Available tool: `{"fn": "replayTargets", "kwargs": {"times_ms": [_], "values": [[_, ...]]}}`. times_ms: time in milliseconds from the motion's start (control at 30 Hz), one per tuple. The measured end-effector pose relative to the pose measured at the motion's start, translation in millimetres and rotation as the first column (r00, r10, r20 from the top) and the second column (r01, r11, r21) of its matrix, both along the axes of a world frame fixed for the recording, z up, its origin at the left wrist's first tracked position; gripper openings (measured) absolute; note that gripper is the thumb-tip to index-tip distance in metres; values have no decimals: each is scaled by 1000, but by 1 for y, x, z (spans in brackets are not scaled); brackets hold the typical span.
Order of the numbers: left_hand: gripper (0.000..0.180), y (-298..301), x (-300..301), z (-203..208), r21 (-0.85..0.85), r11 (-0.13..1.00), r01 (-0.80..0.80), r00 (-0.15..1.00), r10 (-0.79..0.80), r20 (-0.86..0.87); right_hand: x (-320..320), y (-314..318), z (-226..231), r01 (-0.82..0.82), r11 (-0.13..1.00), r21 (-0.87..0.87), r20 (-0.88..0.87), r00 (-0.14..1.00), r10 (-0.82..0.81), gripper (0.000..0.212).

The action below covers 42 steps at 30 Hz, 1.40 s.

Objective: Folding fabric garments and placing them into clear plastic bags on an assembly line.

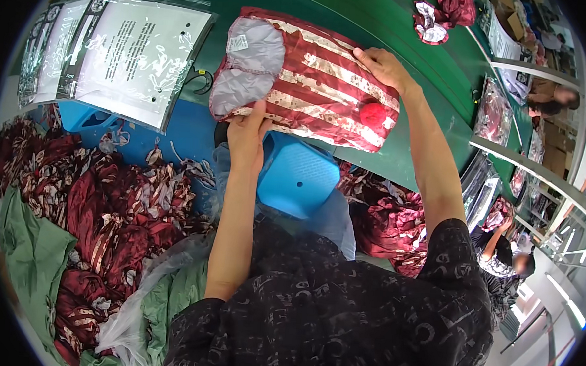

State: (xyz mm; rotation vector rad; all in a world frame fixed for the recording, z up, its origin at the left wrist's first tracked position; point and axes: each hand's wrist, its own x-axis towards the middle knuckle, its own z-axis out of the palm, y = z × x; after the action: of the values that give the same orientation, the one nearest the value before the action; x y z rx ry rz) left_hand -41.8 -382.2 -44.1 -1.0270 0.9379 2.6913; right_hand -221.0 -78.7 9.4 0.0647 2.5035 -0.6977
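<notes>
A folded red-and-cream striped garment with dark speckles, a grey lined opening and a red pom-pom is between my two hands, over the front of the green table. My left hand grips its near left edge, thumb on top and fingers mostly hidden beneath. My right hand is closed on its far edge towards the right, the thumb side lying on the cloth. Just under the garment's near edge stands an upturned blue plastic stool or bin.
Clear plastic bags with printed white inserts lie at the table's left. A heap of red striped garments and green cloth fills the lower left. Another red garment lies far right. A person works beyond the metal frame.
</notes>
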Motion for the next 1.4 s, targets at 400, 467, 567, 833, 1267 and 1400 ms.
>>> {"fn": "replayTargets", "kwargs": {"times_ms": [400,467,567,833,1267,1400], "values": [[24,18,4,-34,-24,973,-228,973,227,-40,10,-8,-33,146,931,335,-583,809,83,45],[32,17,4,-39,-98,983,-155,988,156,4,6,-1,-65,122,887,446,-685,684,251,41],[29,-17,16,-28,-403,890,-214,973,231,-7,1,-12,-52,34,935,353,-735,629,254,39],[31,-39,0,-6,-558,827,-67,980,161,120,-41,-112,-18,-265,936,-231,-350,920,174,40],[43,-51,-6,-32,-594,803,-43,998,66,17,-50,-157,-55,-207,924,320,-515,781,354,67],[46,-68,-12,-26,-426,905,8,1000,-7,5,-63,-157,-23,-272,917,292,-83,948,307,67]]}}
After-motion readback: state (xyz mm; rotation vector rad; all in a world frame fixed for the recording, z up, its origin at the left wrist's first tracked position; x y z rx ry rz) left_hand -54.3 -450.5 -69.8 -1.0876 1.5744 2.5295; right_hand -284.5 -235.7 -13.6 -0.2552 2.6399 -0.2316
